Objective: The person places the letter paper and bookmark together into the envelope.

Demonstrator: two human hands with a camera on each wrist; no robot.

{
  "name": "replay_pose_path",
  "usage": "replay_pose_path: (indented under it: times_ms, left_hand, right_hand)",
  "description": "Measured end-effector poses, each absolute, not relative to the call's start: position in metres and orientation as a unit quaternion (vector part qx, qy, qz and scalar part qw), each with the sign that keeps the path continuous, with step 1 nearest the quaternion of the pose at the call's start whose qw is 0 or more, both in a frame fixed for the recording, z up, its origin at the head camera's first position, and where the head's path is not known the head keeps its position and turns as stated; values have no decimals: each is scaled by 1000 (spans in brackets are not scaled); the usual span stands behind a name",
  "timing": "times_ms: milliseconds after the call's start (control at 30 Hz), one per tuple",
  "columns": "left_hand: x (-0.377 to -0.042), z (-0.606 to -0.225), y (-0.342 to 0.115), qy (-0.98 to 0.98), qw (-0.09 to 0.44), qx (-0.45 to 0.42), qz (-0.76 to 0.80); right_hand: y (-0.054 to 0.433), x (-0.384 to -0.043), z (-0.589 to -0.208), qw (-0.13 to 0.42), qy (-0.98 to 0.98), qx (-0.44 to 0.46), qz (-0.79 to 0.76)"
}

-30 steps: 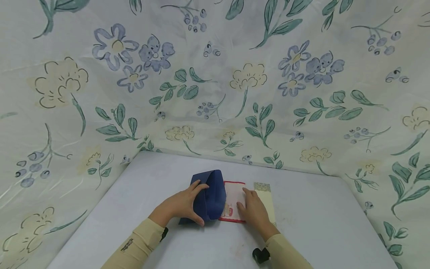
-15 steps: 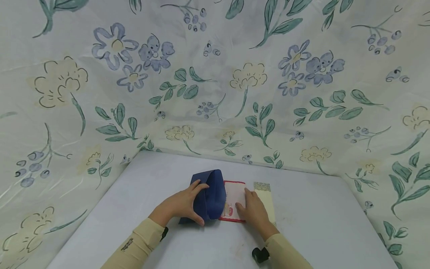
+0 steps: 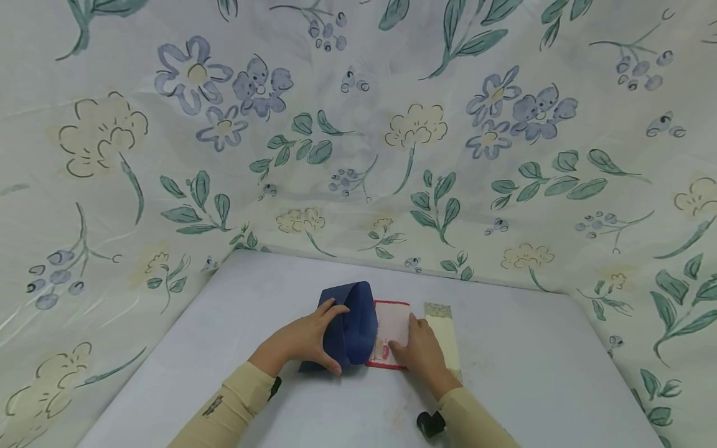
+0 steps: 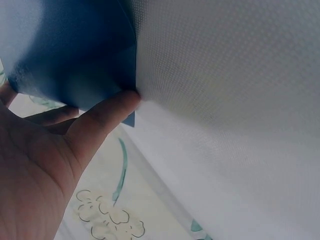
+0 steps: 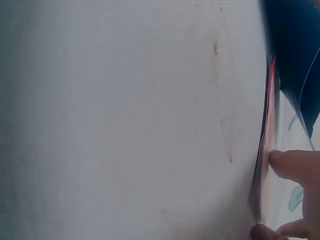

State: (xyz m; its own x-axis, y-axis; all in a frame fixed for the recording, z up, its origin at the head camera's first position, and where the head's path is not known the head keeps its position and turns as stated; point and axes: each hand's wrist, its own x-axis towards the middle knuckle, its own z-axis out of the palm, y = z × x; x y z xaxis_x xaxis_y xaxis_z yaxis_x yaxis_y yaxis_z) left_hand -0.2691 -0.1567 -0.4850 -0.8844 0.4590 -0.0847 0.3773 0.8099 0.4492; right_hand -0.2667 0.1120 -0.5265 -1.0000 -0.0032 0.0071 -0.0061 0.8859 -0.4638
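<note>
In the head view my left hand (image 3: 308,336) holds a dark blue paper envelope (image 3: 336,336), thumb at its near edge and fingers at its far side. The envelope's flap (image 3: 361,330) is unfolded and points right. At the flap's right lies a pale pink card with red borders (image 3: 392,330), its left edge meeting the flap. My right hand (image 3: 421,348) pinches the card by its right side, the thumb on its face. The right wrist view shows the card (image 5: 270,125) edge-on between thumb and fingers. In the left wrist view the thumb lies along the envelope (image 4: 75,55).
A cream strip with a glittery silver end (image 3: 445,330) lies on the white table (image 3: 521,367), just right of my right hand and partly hidden by it. Flowered fabric (image 3: 358,155) walls the table at the back and sides.
The right hand's thumb has slid slightly left over the card's face, and the right wrist has shifted a little left. The left hand and envelope stay in place.
</note>
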Motion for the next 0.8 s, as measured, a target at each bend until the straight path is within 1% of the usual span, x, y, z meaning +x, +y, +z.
replay_pose_path:
  times_ms: [800]
  left_hand:
    - [-269, -484, -157, 946, 98, 220, 216]
  right_hand:
    - [106, -266, -524, 11, -958, -12, 285]
